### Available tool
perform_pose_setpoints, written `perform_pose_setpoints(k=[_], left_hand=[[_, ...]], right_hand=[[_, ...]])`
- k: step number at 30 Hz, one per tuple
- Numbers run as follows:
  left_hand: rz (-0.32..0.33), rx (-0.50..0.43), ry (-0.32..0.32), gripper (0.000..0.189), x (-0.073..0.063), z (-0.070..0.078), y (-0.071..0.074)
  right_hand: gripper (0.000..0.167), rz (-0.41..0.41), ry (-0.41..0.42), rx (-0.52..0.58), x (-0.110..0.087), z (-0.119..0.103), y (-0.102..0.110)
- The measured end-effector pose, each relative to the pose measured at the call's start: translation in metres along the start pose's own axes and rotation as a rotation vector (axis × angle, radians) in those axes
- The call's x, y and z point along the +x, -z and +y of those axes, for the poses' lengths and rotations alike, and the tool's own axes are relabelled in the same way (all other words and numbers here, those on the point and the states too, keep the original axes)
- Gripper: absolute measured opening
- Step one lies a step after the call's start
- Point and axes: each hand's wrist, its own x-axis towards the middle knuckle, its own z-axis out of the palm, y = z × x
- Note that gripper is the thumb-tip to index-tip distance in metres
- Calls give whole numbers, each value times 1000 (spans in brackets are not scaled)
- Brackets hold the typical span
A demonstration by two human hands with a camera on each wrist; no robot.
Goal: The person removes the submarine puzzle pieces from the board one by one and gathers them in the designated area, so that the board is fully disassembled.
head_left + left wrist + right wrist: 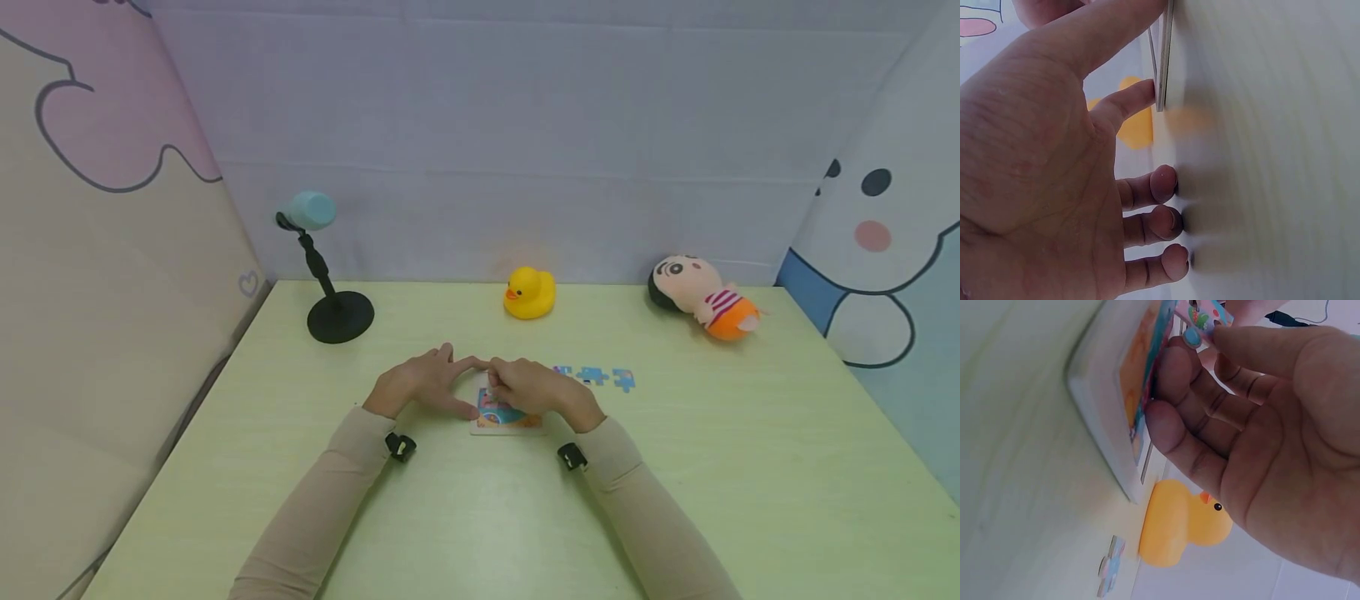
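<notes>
A small puzzle board (507, 431) with a pale frame and a partly filled, colourful picture lies flat on the table. My right hand (532, 386) is over it, and in the right wrist view its thumb and finger pinch a pink-and-blue puzzle piece (1221, 312). Its other fingers bend against the picture. At the board's left side, my left hand (435, 382) is spread, with the thumb at the left edge and the index finger stretched to the far edge. In the left wrist view its other fingertips (1165, 222) rest on the table.
Right of the board lie loose puzzle pieces (592, 376). Farther back sit a yellow rubber duck (528, 293) and a plush doll (705, 298) on its side. A black stand (339, 318) with a light-blue head is at the back left. A pale cloth wall (525, 150) closes off the back.
</notes>
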Motion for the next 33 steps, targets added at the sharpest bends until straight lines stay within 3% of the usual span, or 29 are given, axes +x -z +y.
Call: perform_pose_setpoints(k=[15,33], left_hand=[[-4,-38,14,81,-2,3,1],[-7,-50,18,83,-1,2,0]], right_hand=[[6,-102,-83,94,-13,13,18],[9,-75,-92,90,-45,44,51]])
